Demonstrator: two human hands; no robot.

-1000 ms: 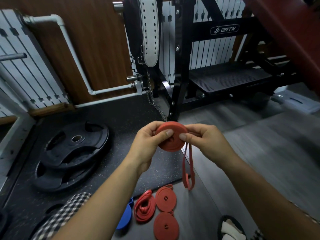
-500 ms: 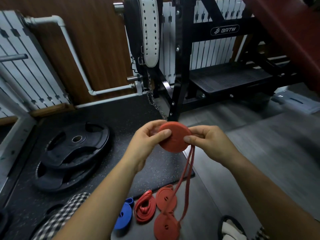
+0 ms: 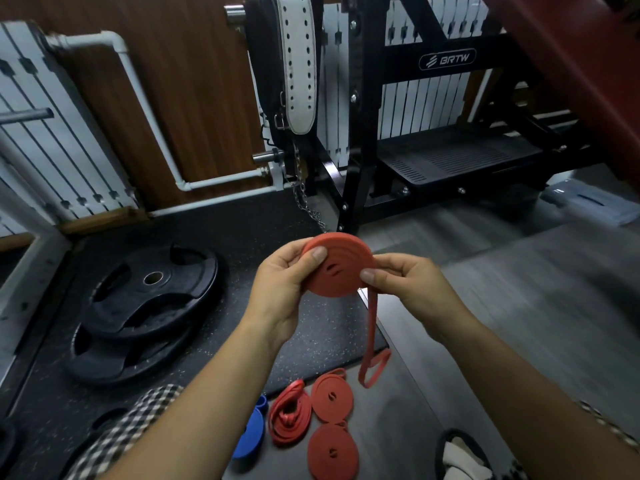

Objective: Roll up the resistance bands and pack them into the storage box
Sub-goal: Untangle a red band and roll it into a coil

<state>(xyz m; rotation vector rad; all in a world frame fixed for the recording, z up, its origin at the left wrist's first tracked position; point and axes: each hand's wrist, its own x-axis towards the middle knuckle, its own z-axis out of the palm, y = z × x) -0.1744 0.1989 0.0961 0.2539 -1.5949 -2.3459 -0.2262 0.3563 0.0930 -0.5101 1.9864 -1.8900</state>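
Both hands hold a red resistance band (image 3: 337, 265) wound into a flat coil at chest height. My left hand (image 3: 280, 285) pinches the coil's left side with the thumb on top. My right hand (image 3: 408, 285) grips its right edge, where the loose tail (image 3: 371, 341) hangs down in a loop. On the floor below lie two rolled red bands (image 3: 332, 400) (image 3: 333, 452), a loosely bunched red band (image 3: 289, 419) and a rolled blue band (image 3: 250, 434). A translucent storage box (image 3: 588, 206) sits on the floor at far right.
Two black weight plates (image 3: 149, 299) are stacked on the dark rubber mat at left. A black rack (image 3: 360, 133) with a hanging white belt and chain stands ahead. A shoe (image 3: 460, 455) shows at the bottom right.
The coil has grown as more band was wound on. The hanging tail is shorter and has lifted off the rolled bands on the floor.
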